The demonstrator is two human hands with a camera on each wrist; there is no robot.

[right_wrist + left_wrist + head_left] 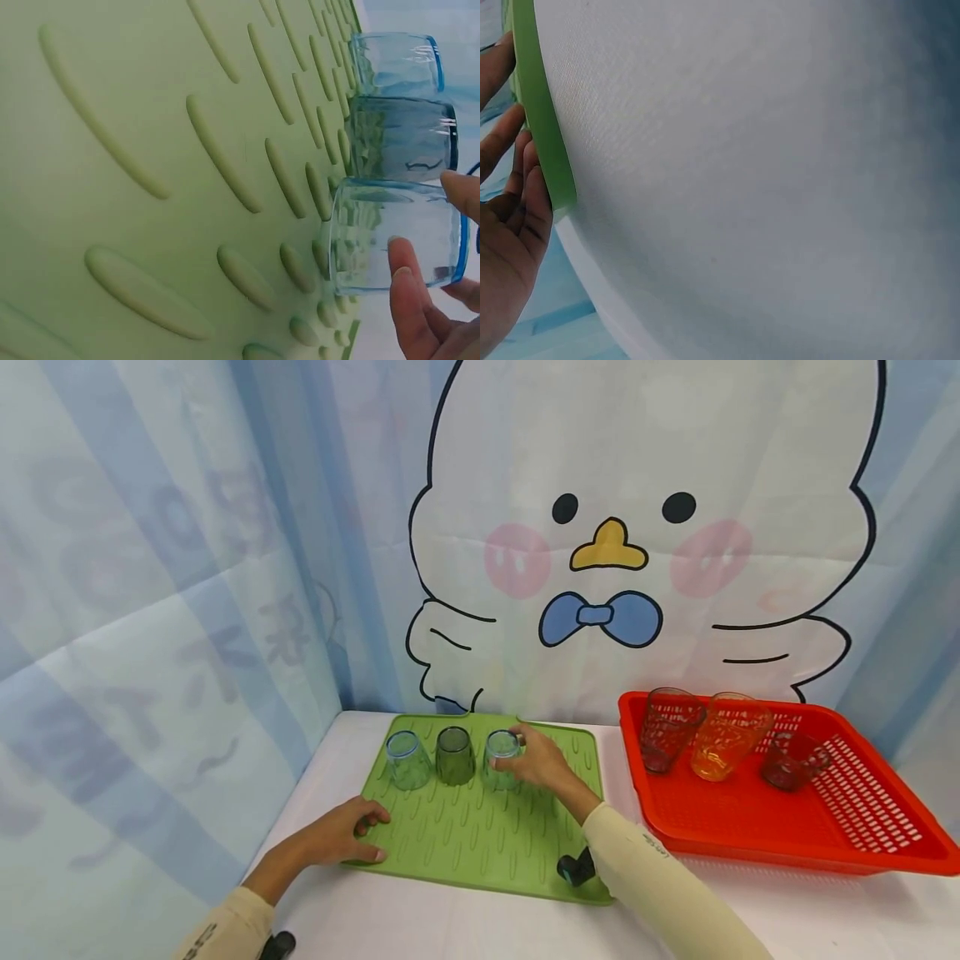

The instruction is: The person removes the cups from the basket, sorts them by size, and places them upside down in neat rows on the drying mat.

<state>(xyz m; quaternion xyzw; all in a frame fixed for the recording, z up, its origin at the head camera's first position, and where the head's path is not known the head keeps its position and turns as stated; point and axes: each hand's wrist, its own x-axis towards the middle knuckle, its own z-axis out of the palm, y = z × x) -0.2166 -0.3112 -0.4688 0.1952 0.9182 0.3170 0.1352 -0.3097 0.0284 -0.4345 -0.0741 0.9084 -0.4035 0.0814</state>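
Three upside-down glasses stand in a row along the back of a green ridged drying mat (480,852). On the left is a light blue glass (408,764), in the middle a dark grey glass (454,758), and on the right another light blue glass (498,775). My right hand (538,762) holds that right-hand glass, thumb and fingers around its sides near the top; its lower end rests at the mat's ridges in the right wrist view. At the mat's left edge, my left hand (337,833) has loosely bent fingers (499,142) touching the border and holds nothing.
A red plastic basket (735,827) stands right of the mat. Inside lie a tall dark reddish glass (666,731), an amber-looking glass (723,739) and a small dark mug (791,764). Behind the white table (420,918) hangs a printed curtain (375,543).
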